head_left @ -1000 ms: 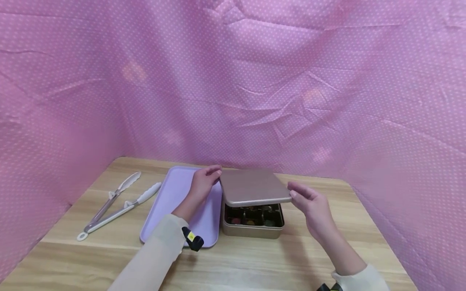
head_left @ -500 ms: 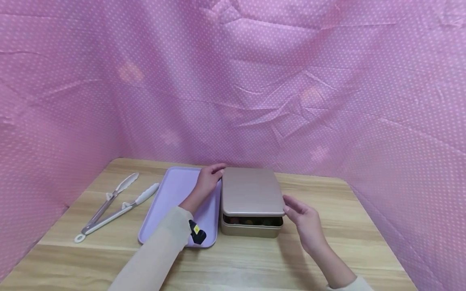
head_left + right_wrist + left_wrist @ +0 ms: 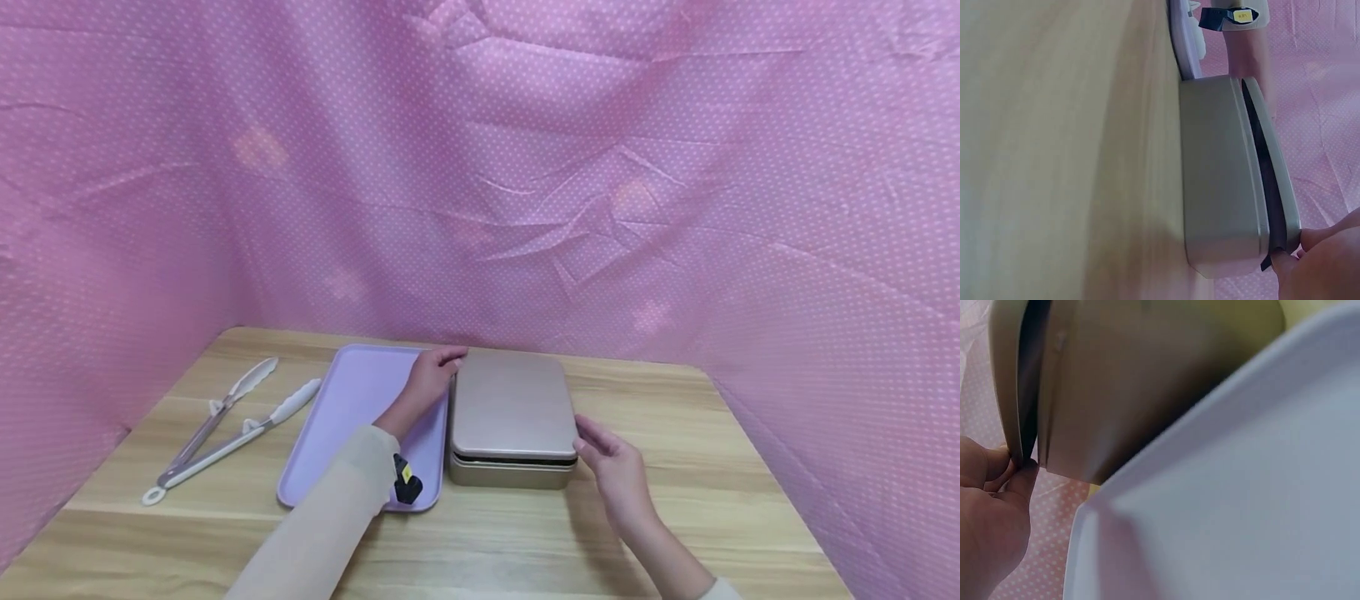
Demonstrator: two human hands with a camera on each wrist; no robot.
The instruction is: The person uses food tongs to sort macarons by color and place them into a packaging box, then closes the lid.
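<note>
A flat metallic lid (image 3: 513,402) lies over a rectangular metal tin (image 3: 513,476), with a dark gap between the two along the near side. In the left wrist view the left hand (image 3: 994,512) pinches the lid's edge between thumb and finger, at the far left corner in the head view. On the right side the right hand (image 3: 617,475) holds the lid's near right edge. Its thumb and fingers pinch that edge in the right wrist view, where the lid (image 3: 1275,165) stands slightly apart from the tin (image 3: 1219,169). What the tin contains is hidden.
A lilac tray (image 3: 352,408) lies left of the tin, under the left forearm. Spread tongs (image 3: 217,437) with white tips rest farther left on the wooden table (image 3: 510,542). A pink dotted cloth (image 3: 480,167) hangs behind and at both sides.
Both hands have lowered the lid onto the tin, and the compartments seen earlier are now covered. The lid went from tilted to nearly level. The right hand moved down and left.
</note>
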